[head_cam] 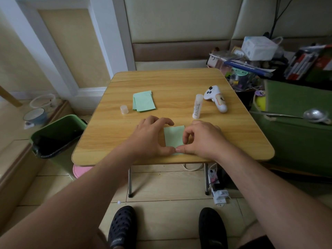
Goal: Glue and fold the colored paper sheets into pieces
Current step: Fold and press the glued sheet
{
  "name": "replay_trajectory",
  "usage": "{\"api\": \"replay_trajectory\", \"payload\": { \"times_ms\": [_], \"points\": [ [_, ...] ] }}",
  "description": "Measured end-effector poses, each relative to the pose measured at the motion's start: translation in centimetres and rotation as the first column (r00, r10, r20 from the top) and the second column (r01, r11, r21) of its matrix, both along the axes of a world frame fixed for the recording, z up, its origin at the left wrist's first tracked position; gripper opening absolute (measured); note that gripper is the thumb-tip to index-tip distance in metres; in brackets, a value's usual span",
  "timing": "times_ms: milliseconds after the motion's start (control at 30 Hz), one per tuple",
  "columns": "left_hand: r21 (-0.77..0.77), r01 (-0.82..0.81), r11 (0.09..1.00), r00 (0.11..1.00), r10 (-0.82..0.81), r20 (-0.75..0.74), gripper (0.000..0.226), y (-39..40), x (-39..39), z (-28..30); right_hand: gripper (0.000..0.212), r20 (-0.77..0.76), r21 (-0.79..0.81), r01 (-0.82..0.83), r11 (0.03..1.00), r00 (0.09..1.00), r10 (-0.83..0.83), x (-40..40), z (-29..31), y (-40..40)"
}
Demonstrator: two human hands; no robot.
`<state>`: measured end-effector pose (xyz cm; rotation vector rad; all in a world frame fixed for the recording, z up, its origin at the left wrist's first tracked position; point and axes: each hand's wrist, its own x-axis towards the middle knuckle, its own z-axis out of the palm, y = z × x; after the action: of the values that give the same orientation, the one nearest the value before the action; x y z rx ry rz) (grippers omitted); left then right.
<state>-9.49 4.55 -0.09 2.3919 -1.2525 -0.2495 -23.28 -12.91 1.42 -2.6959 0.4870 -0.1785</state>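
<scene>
Your two black shoes [122,227] sit nearest, flat on the tile floor, with both forearms reaching over them to the counter [172,81]. Your left hand [150,135] and right hand [203,139] meet at the counter's near edge over one green sheet [173,135]. The left thumb and right thumb press its near edge, tips almost touching; the left fingers curl down onto the counter at the sheet's far left corner, and the right index finger and thumb arch in a narrow loop over its right side. The sheet lies close to the near edge, so you have little room on that side.

Farther back, left of centre, lies one small stack of green sheets [143,101], with one clear cap [124,109] just beside it on the left. To the right one glue stick [198,106] lies uncapped, and one white controller [216,97] lies near it, towards the right edge. The middle and far strip of the counter are open wood.

One green bin [59,130] stands against the counter's left side; a cluttered green box [294,126] crowds the right.
</scene>
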Motion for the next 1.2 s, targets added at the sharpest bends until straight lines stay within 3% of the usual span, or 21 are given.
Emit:
{"api": "replay_trajectory", "payload": {
  "times_ms": [167, 300, 467, 700, 800, 900, 1033, 1200],
  "points": [
    [0.029, 0.035, 0.999, 0.998, -0.033, -0.055, 0.096, 0.5, -0.1, 0.4, 0.042, -0.021, 0.042, -0.025, 0.999, 0.999, 0.026, -0.5, 0.2, 0.3],
    [-0.126, -0.071, 0.989, 0.982, 0.048, -0.18, 0.072, 0.3, 0.2, 0.1, 0.034, 0.125, 0.134, 0.027, 0.991, 0.991, -0.044, 0.1, -0.4, 0.0],
    [-0.087, -0.073, 0.994, 0.996, 0.077, 0.044, 0.069, -0.4, -0.7, -0.6, 0.037, 0.098, 0.019, 0.017, 1.0, 0.995, -0.019, 0.6, -0.7, 0.0],
    [0.059, 0.035, 0.998, 0.999, -0.034, -0.007, 0.094, 0.4, 0.1, 0.3, 0.039, -0.001, -0.025, -0.053, 0.998, 0.999, 0.053, -0.1, 0.1, -0.6],
    [0.063, 0.033, 0.997, 0.998, -0.03, -0.052, 0.097, 0.3, 0.5, 0.5, 0.038, -0.037, 0.06, -0.055, 0.997, 0.998, 0.057, -0.3, 0.5, -0.7],
    [-0.023, -0.042, 0.999, 0.994, 0.04, -0.106, 0.077, -0.2, 0.5, 0.3, 0.029, 0.02, 0.202, -0.008, 0.979, 1.0, 0.004, -0.2, 0.2, -1.1],
    [-0.129, -0.202, 0.971, 0.976, 0.21, 0.051, 0.06, -1.5, -1.0, -0.4, 0.025, 0.143, 0.137, 0.075, 0.988, 0.985, -0.094, 0.6, -0.6, -1.5],
    [-0.139, -0.157, 0.978, 0.961, 0.184, 0.206, 0.063, -2.2, -2.5, -1.0, 0.025, 0.09, 0.04, -0.003, 0.999, 0.996, 0.0, 0.7, -0.3, -1.8]
  ]
}}
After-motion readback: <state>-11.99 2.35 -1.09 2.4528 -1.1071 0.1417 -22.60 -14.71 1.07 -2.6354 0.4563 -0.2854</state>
